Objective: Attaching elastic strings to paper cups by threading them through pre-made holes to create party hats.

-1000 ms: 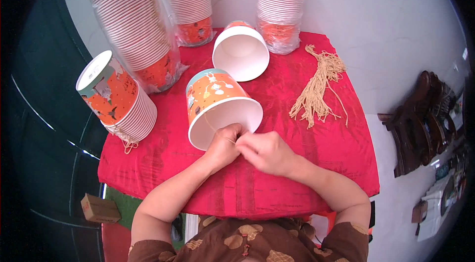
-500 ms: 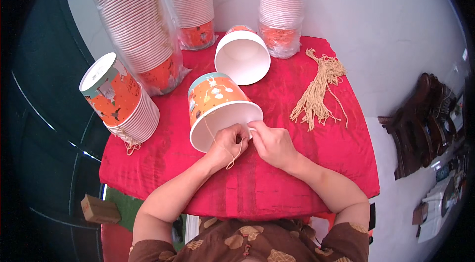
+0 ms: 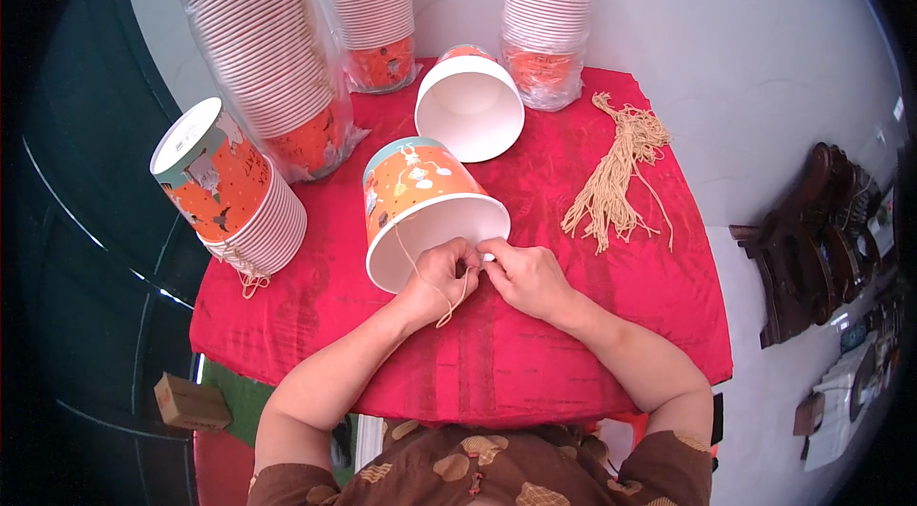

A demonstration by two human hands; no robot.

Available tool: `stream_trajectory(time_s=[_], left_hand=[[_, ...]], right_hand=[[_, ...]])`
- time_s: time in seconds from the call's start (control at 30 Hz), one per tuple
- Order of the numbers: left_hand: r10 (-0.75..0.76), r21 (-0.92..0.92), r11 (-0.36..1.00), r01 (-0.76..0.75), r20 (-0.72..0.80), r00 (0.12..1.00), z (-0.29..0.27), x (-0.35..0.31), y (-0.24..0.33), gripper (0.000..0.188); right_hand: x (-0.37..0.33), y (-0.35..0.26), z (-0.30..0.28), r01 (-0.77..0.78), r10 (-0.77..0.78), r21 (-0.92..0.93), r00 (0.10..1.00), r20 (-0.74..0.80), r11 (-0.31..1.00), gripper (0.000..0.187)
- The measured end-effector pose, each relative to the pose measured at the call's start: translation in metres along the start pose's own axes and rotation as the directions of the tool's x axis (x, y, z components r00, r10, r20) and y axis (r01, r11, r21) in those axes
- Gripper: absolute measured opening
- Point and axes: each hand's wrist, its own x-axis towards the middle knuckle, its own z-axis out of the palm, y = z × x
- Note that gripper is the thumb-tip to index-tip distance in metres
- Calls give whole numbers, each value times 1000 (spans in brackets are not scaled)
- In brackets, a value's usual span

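An orange paper bucket [image 3: 415, 183] with a green base band and white rim lies on its side, its mouth toward me. A thin tan string [image 3: 413, 263] hangs from the left of its rim and loops down to my left hand [image 3: 441, 275]. That hand is closed in a pinch on the string at the lower right of the rim. Close beside it, my right hand [image 3: 523, 279] has thumb and forefinger pressed together at the rim. What lies between those fingertips is hidden. The two hands' fingertips almost meet.
Behind lies another paper bucket [image 3: 468, 110], mouth toward me. A bundle of tan strings [image 3: 619, 172] rests at the right on the red tablecloth [image 3: 573, 353]. At the left leans a nested bucket stack [image 3: 244, 196], strings hanging from it. Tall plastic-wrapped bucket stacks [image 3: 258, 48] stand at the back.
My right thumb and fingertips have shifted slightly at the rim. The left hand keeps its pinch, and the bucket stays almost where it was.
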Motion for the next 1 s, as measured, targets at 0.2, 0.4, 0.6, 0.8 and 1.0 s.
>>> stream_trajectory(time_s=[0.2, 0.4, 0.6, 0.8, 1.0], left_hand=[[-19, 17, 1000, 19, 18, 1000, -2, 1, 1, 5], [-211, -245, 944, 221, 65, 975, -5, 3, 6, 8], [-328, -377, 855, 356, 139, 934, -12, 5, 13, 8], [-295, -369, 871, 323, 132, 946, -10, 3, 6, 9], [-196, -228, 952, 205, 65, 979, -6, 3, 5, 10]], right_hand=[[-1, -1, 2, -15, 15, 30, 1000, 0, 999, 8], [-3, -2, 2, -69, 67, 94, 998, 20, 993, 9], [-4, -2, 3, -26, 19, 138, 998, 53, 990, 10], [0, -13, -4, 81, -80, 28, 995, -64, 996, 7], [4, -11, -3, 25, -21, 15, 979, -202, 1000, 8]])
